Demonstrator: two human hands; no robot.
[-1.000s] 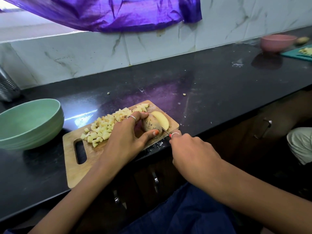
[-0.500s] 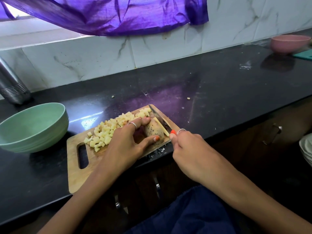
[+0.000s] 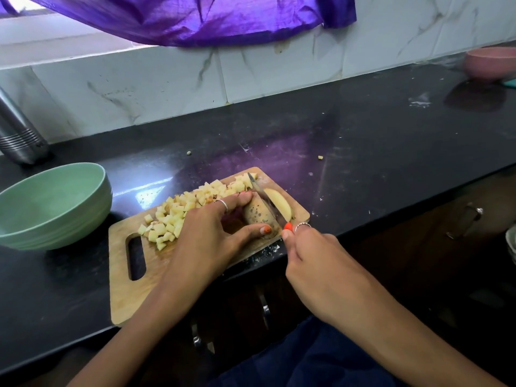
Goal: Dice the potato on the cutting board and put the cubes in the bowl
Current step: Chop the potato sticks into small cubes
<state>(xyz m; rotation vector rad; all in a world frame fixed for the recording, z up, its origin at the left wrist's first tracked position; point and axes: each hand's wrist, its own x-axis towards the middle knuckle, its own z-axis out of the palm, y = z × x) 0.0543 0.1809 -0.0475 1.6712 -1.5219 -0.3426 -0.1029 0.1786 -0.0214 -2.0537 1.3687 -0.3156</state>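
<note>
A long black counter (image 3: 363, 152) ran across the scene, with a white tiled wall (image 3: 167, 88) behind it and a purple cloth (image 3: 195, 18) hanging over the top. A wooden cutting board (image 3: 134, 297) lay at the near edge of the counter. A big green bowl (image 3: 50, 205) sat just left of the board, with no cubes to be seen in it. The left hand (image 3: 206, 236) curled over the potato (image 3: 258, 215) at the right end of the board, with the thumb on the near side and the fingers on the far side. The right hand (image 3: 318, 263) gripped a knife (image 3: 265, 201) by its red handle, fingers folded tight, and the blade rested on the potato. A cut slice (image 3: 279, 203) lay flat just right of the blade. A pile of small yellow cubes (image 3: 184, 210) lay on the board to the left of the potato. A pink bowl (image 3: 488, 62) stood far off to the right. A shiny metal thing (image 3: 19, 135) stood at the far left.
</note>
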